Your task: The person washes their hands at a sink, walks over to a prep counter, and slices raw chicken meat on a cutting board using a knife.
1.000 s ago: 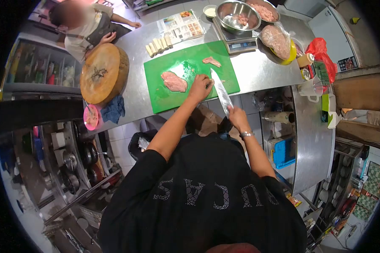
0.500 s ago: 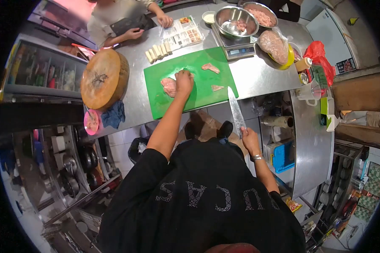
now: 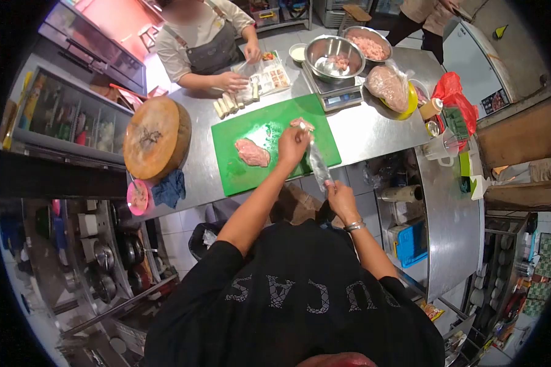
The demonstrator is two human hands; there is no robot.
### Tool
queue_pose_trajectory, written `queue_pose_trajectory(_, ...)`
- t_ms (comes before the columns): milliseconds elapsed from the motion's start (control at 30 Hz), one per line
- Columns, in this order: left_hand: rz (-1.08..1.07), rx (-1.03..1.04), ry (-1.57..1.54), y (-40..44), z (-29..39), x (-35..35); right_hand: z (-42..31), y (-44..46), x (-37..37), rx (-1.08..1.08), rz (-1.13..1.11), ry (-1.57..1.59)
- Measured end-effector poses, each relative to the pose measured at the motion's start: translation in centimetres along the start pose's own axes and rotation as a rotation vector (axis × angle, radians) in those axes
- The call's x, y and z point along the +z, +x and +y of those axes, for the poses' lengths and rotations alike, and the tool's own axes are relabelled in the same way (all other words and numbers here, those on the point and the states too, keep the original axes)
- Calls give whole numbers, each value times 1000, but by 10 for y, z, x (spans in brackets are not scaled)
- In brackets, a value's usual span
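Note:
My right hand [image 3: 341, 200] is wrapped round the handle of a large knife [image 3: 319, 166], its blade pointing up over the right part of the green cutting board [image 3: 229, 177]. Fingers bent, my left hand [image 3: 293, 145] is over the board beside the blade tip; what its fingertips pinch is too small to name. A small strip of meat [image 3: 302, 124] lies just beyond the left hand. On the board's left half rests a larger piece of meat [image 3: 253, 153], touched by neither hand.
A round wooden block [image 3: 150, 137], blue cloth [image 3: 169, 188] and pink bowl [image 3: 138, 197] are at the left. Across the table a co-worker [image 3: 211, 46] handles pale rolls [image 3: 229, 104]. Steel bowl [image 3: 333, 58] on a scale [image 3: 343, 98], bagged meat [image 3: 387, 85] behind right; another person stands beyond.
My left hand has moved right from the larger meat toward the small strip. The knife has come back over the board. The co-worker has leaned in to the rolls; another person has appeared.

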State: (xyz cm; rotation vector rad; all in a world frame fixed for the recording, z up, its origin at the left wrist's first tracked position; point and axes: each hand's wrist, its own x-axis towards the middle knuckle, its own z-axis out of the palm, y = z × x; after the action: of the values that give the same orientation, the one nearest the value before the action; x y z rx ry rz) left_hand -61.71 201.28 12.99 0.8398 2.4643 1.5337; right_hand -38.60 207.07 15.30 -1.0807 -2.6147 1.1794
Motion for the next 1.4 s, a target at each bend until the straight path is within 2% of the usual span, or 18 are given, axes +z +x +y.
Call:
queue_pose_trajectory(100,29,280,27,78,58,-3,-18,-11,-38,13,123,51)
queue_pose_trajectory(133,-29,220,18,101,101,-13,-20,-14,-49,-7,214,64)
queue_pose_trajectory(167,-17,269,43,128,119,-13,-22,-18,-59,-6,220,63)
queue_pose_trajectory(267,88,330,58,204,138,-1,-13,-34,-77,56,369,208)
queue_pose_trajectory(333,107,309,17,213,137,-8,15,-44,-76,98,397,219)
queue_pose_trajectory(367,133,282,-22,217,130,-12,20,-49,-77,136,418,229)
queue_pose_trajectory(433,33,75,264,209,87,-8,33,-65,-79,168,417,236)
queue_pose_trajectory(500,-182,158,558,194,-8,12,49,-77,-76,229,425,211)
queue_pose_trajectory(533,-340,9,637,170,-22,9,52,-83,-77,305,382,295)
queue_pose_trajectory(633,-421,-101,687,122,-72,20,80,-92,-63,326,369,277)
queue_pose_trajectory(700,-266,-149,617,105,-78,27,81,-92,-62,333,352,253)
queue_pose_trajectory(833,-303,-115,598,100,-64,29,68,-83,-63,319,268,231)
queue_pose_trajectory(1033,-254,-12,186,80,-21,13,71,-44,-43,213,209,87)
queue_pose_trajectory(1100,-234,-528,-660,59,-3,3,76,-31,-32,282,133,113)
queue_pose_trajectory(1200,-238,-696,-652,18,-33,-6,59,-13,-17,248,79,137)
queue_pose_trajectory(1300,-212,-763,-562,-23,-63,-7,42,-2,4,82,50,32)
queue_pose_trajectory(1367,-190,-730,-530,-30,-61,-12,43,7,20,-2,-113,-14)
queue_pose_trajectory(1400,-199,-628,-357,-31,-60,-14,44,7,25,-5,-123,-17)
